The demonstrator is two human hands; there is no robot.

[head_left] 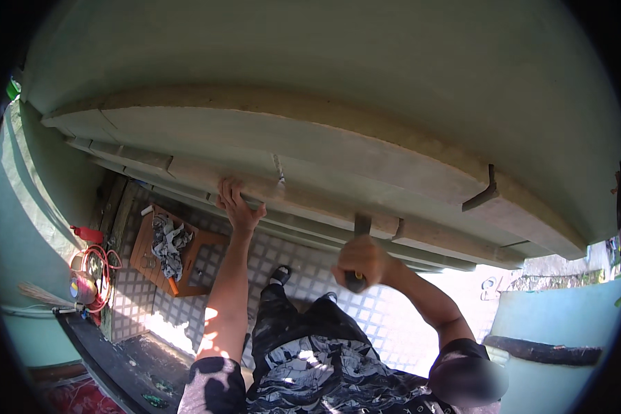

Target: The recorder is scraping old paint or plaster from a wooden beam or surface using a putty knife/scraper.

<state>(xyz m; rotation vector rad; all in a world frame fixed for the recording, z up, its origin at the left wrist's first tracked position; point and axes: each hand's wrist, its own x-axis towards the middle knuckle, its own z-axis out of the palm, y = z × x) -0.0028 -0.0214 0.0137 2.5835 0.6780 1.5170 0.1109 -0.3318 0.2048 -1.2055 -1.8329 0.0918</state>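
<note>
My right hand [363, 261], slightly blurred, is closed round the dark handle of a scraper [363, 223]. The tool's flat blade meets the lower edge of a long pale wall ledge [303, 203]. To its left, my left hand [240, 210] rests against the same ledge with its fingers apart and holds nothing. Above it runs a second, thicker ledge [276, 117], with a dark notch near its right end.
On the left, a wooden table [143, 252] bears a crumpled patterned cloth [169, 241] and an orange-handled tool [174, 286]. Beside it are a red hose or cord [105, 265] and a broom [41, 293]. Patterned tile floor [303, 261] lies below.
</note>
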